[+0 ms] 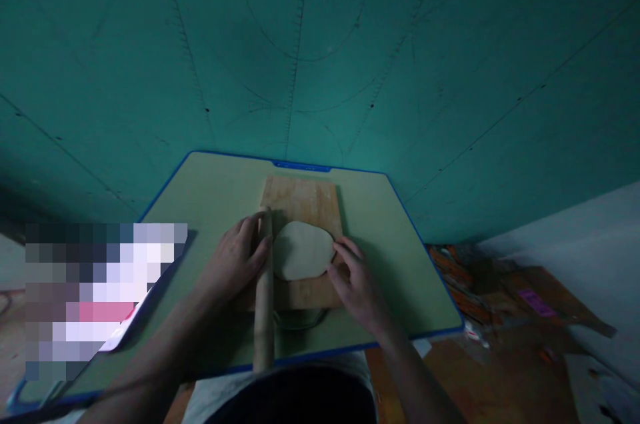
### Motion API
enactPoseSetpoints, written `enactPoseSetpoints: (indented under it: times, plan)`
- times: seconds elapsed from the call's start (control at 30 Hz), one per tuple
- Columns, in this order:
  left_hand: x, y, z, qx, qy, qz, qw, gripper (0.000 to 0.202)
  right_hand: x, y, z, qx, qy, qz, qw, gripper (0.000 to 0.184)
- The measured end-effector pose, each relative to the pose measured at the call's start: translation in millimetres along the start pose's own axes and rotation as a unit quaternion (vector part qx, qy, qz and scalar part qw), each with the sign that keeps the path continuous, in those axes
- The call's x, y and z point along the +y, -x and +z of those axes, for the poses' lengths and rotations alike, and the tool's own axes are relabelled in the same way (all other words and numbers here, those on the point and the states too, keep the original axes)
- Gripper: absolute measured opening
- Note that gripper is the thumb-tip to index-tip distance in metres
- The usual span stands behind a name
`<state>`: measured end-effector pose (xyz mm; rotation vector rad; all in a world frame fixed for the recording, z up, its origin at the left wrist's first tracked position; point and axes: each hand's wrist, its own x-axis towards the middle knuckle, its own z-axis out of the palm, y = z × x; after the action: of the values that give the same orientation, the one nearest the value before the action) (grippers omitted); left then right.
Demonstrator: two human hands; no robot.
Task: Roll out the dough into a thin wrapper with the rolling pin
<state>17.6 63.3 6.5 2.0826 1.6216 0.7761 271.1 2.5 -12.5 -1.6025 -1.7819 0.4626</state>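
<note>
1. Surface: I view a pale-green table [225, 177] with a blue rim, spreading beneath and beyond both hands. A wooden board [300, 192] lies on it under the hands, its far end reaching past the fingertips.
2. Room: a dark teal wall [325, 24] rises beyond the hands. Well off to the right of the right hand I note a brown floor [470, 377], a jumble of orange items [450, 271] and a whitish wall [575, 244].
3. Left of the left hand, a pale panel [119, 336] sits near the table's edge; pixelation hides most of it from me.
4. Writing: the teal wall bears ruler-like ticks, arcs and dark dots. Fainter marks are too blurred for me to read. A pink label [536, 303] shows far right of the right hand, its print illegible at my end.
5. Dough [303, 251]: flat, cream-white, a smooth, slightly uneven oval, lying on the board between the hands.
6. Left hand [241, 252]: closed around the far part of a wooden rolling pin [264, 327], which extends back toward the wearer past the table's near edge.
7. Right hand [354, 272]: thumb and forefinger at the dough's right edge, tips apart; whether they pinch it, I cannot tell.
</note>
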Motion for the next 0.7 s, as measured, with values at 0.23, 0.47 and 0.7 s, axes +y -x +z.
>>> enactPoseSetpoints:
  times: [0.23, 0.47, 0.7]
  plan:
    - [-3, 0, 2.6, 0.004, 0.011, 0.007, 1.000, 0.052, -1, 8, -3, 0.036, 0.124, -0.030, 0.991, 0.040]
    - [2, 0, -0.2, -0.008, 0.001, -0.004, 1.000, 0.054, -5, 11, -1, -0.006, 0.086, -0.028, 0.996, 0.048]
    - [2, -1, 0.2, -0.011, -0.004, -0.009, 1.000, 0.055, 7, 2, -9, -0.021, -0.025, 0.013, 0.999, 0.048]
